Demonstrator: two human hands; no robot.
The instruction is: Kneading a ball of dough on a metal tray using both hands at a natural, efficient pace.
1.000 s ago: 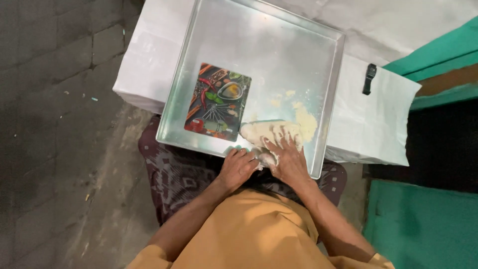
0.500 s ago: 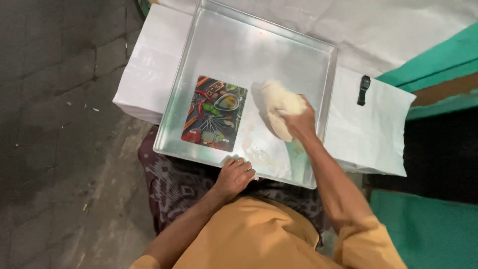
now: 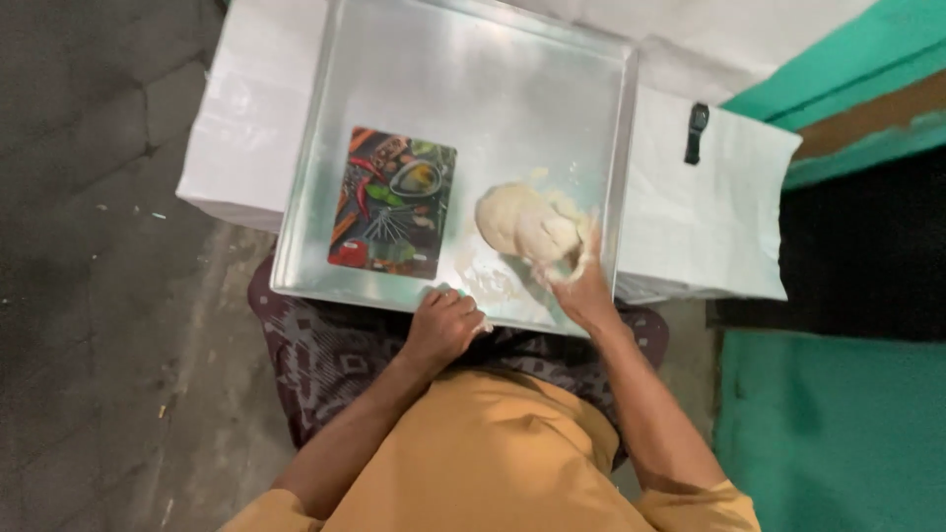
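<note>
Dough [image 3: 527, 225], a pale soft lump, lies inside the large metal tray [image 3: 473, 79], in the lower right part of it, a little right of the centre of the frame. The right hand [image 3: 576, 281] presses against its lower right side, and the fingers [image 3: 589, 246] curl around the edge of the lump, grasping it. The left hand [image 3: 443, 323] rests on the near rim of the tray, at the lower centre of the frame, with its fingers bent down over the rim; it holds nothing else. Just left of the dough, a colourful rectangular board [image 3: 392, 202] lies flat in the tray. The tray stands on a desk covered with white cloth [image 3: 719, 217], and a small black object [image 3: 696, 132] lies on this cloth at the right.

I think the dough may stick to the tray, because smears of it already show near the rim. The tray could also slide toward the person if the left hand loosens while the right hand pushes.
</note>
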